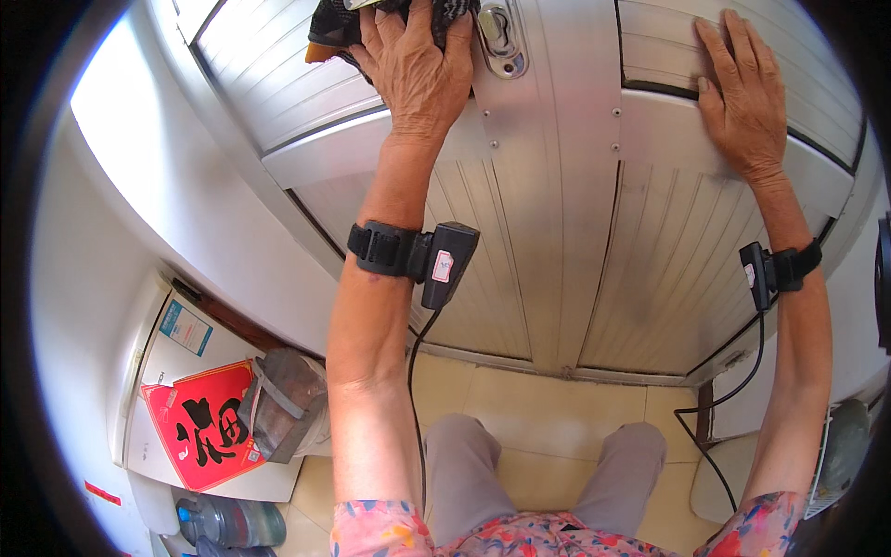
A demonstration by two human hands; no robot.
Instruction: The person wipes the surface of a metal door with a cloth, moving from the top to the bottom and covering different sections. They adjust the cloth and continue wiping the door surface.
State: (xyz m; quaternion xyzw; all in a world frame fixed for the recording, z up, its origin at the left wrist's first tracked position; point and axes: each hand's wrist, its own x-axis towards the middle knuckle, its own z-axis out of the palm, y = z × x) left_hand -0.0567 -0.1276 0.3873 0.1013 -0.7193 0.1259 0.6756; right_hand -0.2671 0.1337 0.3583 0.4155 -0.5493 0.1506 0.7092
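In the head view a pair of ribbed metal doors (553,209) stands before me. My left hand (418,69), at the top, presses a crumpled black patterned cloth (334,31) against the left door; part of the cloth is cut off by the picture's top edge. Just right of that hand is a recessed metal door latch (498,35). My right hand (745,97) lies flat on the right door, its fingers slightly apart and nothing in it. Both forearms wear black straps with small cabled devices.
At lower left are a white cabinet or appliance (156,390) with a red paper decoration (202,425), a grey bag (289,397) and a large plastic water bottle (233,522). A white wire rack (818,466) stands at lower right. A white wall (230,230) runs along the left.
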